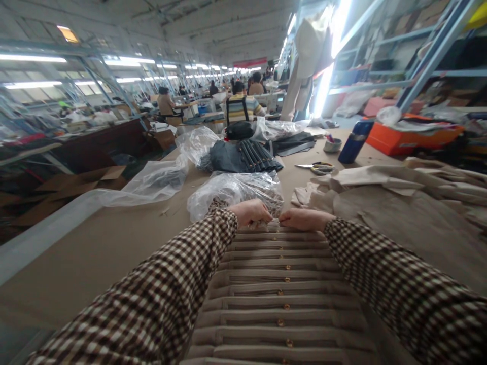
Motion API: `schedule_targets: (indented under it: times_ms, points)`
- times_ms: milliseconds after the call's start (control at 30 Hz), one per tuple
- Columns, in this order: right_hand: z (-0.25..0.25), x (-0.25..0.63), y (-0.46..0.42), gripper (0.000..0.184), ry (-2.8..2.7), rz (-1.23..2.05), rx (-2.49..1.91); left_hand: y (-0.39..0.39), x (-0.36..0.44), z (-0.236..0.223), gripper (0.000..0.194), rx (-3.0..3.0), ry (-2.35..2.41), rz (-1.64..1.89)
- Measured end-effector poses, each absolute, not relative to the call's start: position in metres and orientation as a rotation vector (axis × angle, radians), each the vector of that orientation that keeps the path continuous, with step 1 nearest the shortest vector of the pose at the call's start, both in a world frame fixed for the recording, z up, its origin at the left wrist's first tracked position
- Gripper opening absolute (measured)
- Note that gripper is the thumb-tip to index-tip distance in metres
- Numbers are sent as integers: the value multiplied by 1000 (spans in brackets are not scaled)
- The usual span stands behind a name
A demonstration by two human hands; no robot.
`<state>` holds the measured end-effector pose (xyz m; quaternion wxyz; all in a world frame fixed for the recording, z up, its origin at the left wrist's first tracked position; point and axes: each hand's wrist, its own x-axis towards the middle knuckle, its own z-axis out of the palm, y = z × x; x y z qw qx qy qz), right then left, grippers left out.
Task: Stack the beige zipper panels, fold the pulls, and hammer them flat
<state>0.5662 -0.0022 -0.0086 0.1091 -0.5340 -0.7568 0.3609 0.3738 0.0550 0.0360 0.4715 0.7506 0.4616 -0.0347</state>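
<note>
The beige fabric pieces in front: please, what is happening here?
A person's left hand and right hand, in brown-and-white checked sleeves, are close together at the far end of a row of beige fabric pieces with gold-coloured fittings. The left hand is curled; whether it grips anything is unclear. A clear plastic bag lies just beyond.

Plastic bag behind fabric stack

What the left hand and right hand touch is too blurred to tell — the overlapping beige fabric panels run off the bottom edge.
</note>
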Motion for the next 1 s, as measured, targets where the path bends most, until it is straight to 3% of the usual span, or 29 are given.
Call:
schedule_targets:
  times_ms: [233, 533, 1000]
  points:
    - [-2, 574, 2, 41, -2060, 1352, -1461, 54, 381, 42, 19, 1929, 1158, -208]
    - [-7, 569, 2, 25, -1934, 1430, -1432, 38, 387, 59, 26, 2049, 1195, -274]
    - [-7, 556, 5, 16, -2130, 967, -1667, 38, 386, 57, 25, 2111, 1219, -254]
